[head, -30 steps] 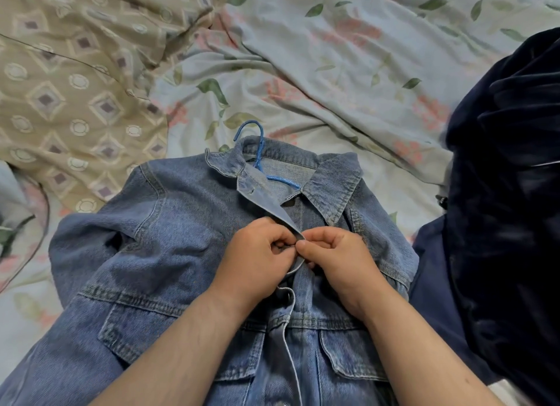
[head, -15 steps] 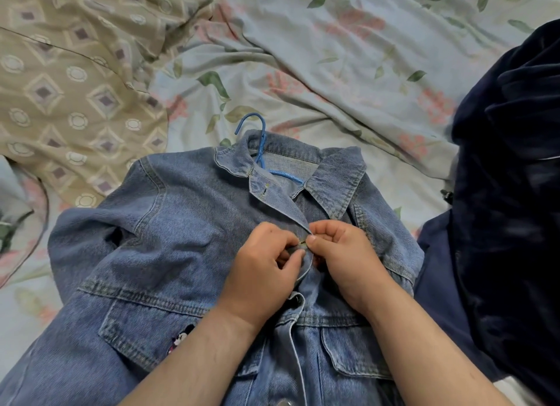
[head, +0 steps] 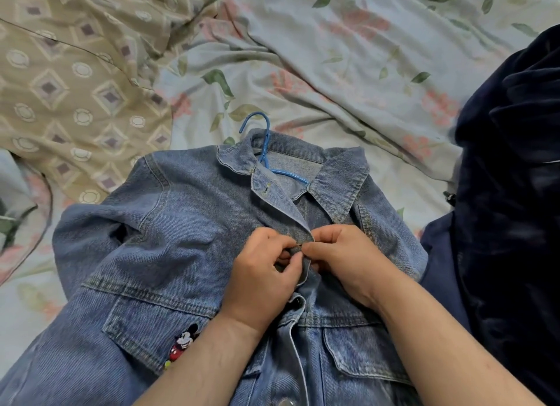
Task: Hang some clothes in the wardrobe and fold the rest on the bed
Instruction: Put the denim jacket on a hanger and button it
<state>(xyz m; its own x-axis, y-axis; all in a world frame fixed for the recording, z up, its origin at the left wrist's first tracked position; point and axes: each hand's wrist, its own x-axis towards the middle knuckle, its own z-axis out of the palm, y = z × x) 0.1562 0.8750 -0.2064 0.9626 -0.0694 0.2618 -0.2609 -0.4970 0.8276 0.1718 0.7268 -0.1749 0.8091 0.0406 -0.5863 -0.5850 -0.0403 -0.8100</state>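
Together, left hand [head: 257, 272] and right hand [head: 345, 260] pinch the stiff denim jacket [head: 169, 233].

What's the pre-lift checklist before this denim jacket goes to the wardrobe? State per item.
1. Blue hanger inside denim jacket, hook out past the collar: ok.
2. Left hand and right hand pinch the placket at the upper button: ok.
3. That button fastened: cannot tell, fingers hide it.
4. Collar buttonhole fastened: not ok, open.
5. Lower button fastened: cannot tell.
6. Dark garment apart from jacket: ok.
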